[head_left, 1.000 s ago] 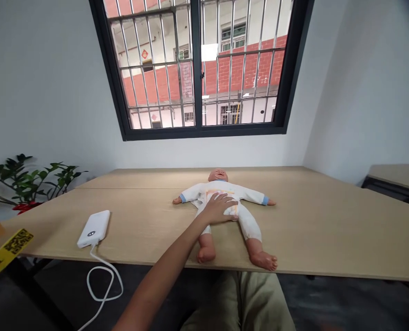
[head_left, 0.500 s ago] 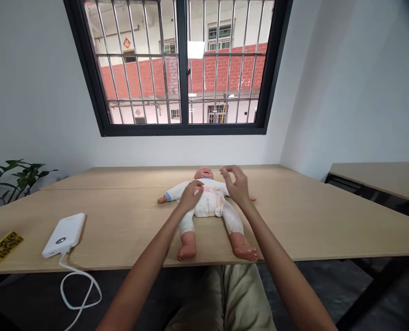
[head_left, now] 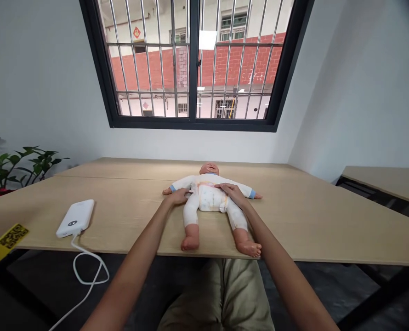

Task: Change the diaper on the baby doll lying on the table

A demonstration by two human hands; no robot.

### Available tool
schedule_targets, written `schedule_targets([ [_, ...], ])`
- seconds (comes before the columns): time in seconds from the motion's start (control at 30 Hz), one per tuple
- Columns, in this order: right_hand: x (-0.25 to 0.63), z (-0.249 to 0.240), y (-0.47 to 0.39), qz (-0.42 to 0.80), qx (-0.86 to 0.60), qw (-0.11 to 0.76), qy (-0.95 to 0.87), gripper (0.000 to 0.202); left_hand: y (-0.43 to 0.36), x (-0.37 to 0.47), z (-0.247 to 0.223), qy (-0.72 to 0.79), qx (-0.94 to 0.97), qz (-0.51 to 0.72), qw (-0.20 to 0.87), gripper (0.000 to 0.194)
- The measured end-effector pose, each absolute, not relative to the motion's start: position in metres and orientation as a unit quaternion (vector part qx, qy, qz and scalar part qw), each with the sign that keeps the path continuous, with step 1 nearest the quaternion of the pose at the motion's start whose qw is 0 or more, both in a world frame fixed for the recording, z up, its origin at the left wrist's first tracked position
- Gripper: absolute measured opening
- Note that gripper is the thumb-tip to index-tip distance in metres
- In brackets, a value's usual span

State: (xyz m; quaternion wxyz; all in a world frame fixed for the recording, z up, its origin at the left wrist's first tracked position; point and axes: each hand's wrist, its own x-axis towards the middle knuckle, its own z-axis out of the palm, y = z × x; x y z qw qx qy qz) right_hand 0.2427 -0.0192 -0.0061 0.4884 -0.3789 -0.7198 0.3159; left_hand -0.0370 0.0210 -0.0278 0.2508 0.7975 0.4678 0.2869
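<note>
A baby doll (head_left: 190, 215) in a white suit with blue cuffs lies on its back on the table, feet toward me and arms spread. Around its hips is a white diaper (head_left: 210, 198) with a pale orange print. My left hand (head_left: 179, 196) is at the diaper's left side, fingers closed at its edge by the waist tab; the fingertips are partly hidden. Across the right front of the diaper rests my right hand (head_left: 232, 193), its fingers stretched out flat near the waistband.
On the wooden table (head_left: 304, 220), a white power bank (head_left: 76, 218) lies at left, its white cable (head_left: 103, 276) hanging over the front edge. A yellow tag (head_left: 6, 246) is at the far left edge. Behind are a plant (head_left: 35, 163) and a barred window (head_left: 194, 122).
My left hand has moved from over the doll's belly outward to the diaper's left side. My right hand has come down from above the doll onto the diaper. The view has shifted slightly.
</note>
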Motion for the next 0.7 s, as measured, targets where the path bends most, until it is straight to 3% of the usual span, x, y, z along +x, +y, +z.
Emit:
schedule_targets([
  [0.1, 0.243, -0.005, -0.022, 0.311, -0.385, 0.500, -0.710, 0.036, 0.025, -0.038, -0.031, 0.458, 0.791, 0.313, 0.256, 0.005],
  [0.33, 0.241, -0.003, -0.029, 0.307, -0.386, 0.507, -0.707, 0.034, 0.021, -0.049, -0.017, 0.466, 0.732, 0.375, 0.326, 0.022],
  [0.5, 0.240, -0.002, -0.030, 0.306, -0.391, 0.509, -0.703, 0.034, 0.015, -0.050, -0.008, 0.444, 0.729, 0.472, 0.222, 0.019],
  [0.7, 0.239, -0.001, -0.032, 0.308, -0.404, 0.505, -0.698, 0.032, 0.020, -0.049, -0.010, 0.462, 0.690, 0.520, 0.200, 0.019],
])
